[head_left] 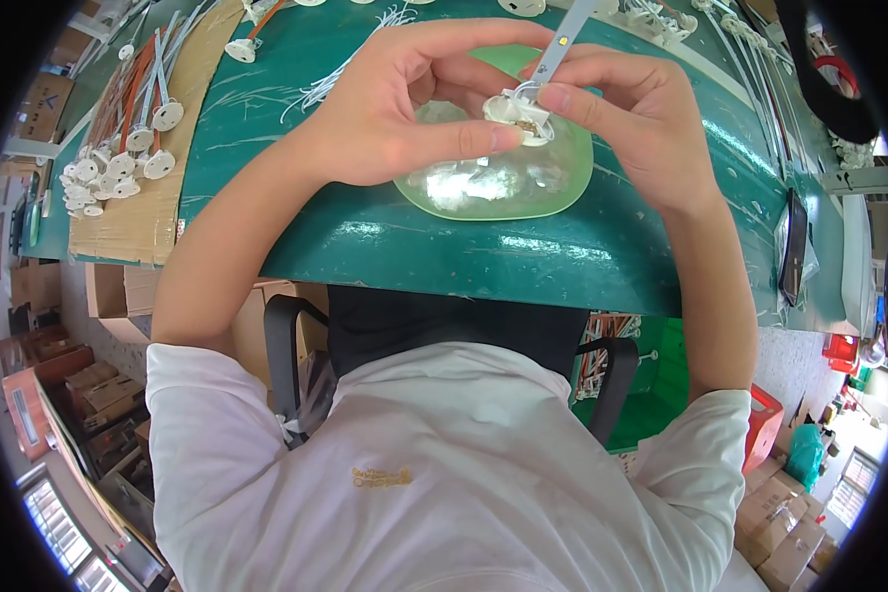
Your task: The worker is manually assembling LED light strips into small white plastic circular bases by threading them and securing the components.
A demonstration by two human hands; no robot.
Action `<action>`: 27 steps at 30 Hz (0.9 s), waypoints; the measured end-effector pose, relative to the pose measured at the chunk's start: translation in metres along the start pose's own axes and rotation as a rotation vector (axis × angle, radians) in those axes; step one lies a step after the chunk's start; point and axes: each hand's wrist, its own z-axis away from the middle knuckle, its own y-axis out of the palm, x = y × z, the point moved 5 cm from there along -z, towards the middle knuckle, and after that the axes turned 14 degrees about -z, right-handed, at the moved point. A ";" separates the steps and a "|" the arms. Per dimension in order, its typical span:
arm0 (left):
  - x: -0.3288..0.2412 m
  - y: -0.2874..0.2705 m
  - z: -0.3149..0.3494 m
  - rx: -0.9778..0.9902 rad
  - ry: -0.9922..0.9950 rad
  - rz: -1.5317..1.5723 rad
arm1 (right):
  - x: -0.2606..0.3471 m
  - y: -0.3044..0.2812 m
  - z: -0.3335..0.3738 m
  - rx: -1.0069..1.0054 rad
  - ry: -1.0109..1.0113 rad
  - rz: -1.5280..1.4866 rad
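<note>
One white round fitting (504,107) sits btwn L hand (380,113) & R hand (651,104), just past 12 o'clock in view, above pale-green dish (580,168) on green table (345,261). L thumb presses its near rim, L fingers curled round far side, tips partly hidden. R thumb + index pinch lower end of LED strip (562,41), running from fitting twd 1 o'clock. Loose white wires (326,87) lie approx 11 o'clock, beyond L hand. At 10 o'clock, cardboard sheet (133,232) w/ bunched white discs (168,115) on strips. Dark flat item (792,247) at 3 o'clock; green crate (661,390) at 4, below table.
</note>
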 end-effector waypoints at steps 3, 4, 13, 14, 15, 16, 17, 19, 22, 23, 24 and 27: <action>0.014 0.001 0.018 -0.200 -1.015 0.304 | -0.005 -0.005 0.001 0.030 -0.041 0.015; 0.024 -0.004 0.013 -0.127 -0.519 0.164 | -0.003 -0.002 0.000 0.027 -0.068 0.028; 0.020 -0.003 0.015 -0.054 -0.044 0.083 | -0.002 -0.010 -0.001 -0.017 -0.123 0.041; 0.019 -0.003 0.016 -0.057 -0.046 0.086 | -0.002 -0.011 -0.001 -0.033 -0.137 0.020; 0.005 -0.001 0.009 -0.056 -0.043 0.095 | -0.005 -0.016 0.000 -0.042 -0.133 0.021; 0.002 0.000 0.002 -0.160 -0.539 0.256 | -0.005 -0.023 0.003 -0.070 -0.148 -0.004; 0.002 0.003 0.013 -0.263 -1.040 0.403 | -0.004 -0.025 0.003 -0.088 -0.167 -0.031; 0.000 0.001 0.017 -0.283 -1.039 0.392 | 0.024 -0.004 0.000 -0.181 -0.095 0.148; -0.001 0.001 0.019 -0.295 -1.023 0.396 | 0.026 -0.005 0.000 -0.397 0.016 0.175; -0.002 0.001 0.019 -0.295 -1.014 0.400 | 0.018 -0.011 0.000 -0.504 0.052 0.017; -0.002 0.001 0.015 -0.291 -1.010 0.399 | -0.001 -0.024 -0.009 -0.507 0.047 0.018; -0.001 0.001 0.015 -0.275 -1.025 0.403 | 0.007 -0.009 -0.021 0.509 -0.540 -1.141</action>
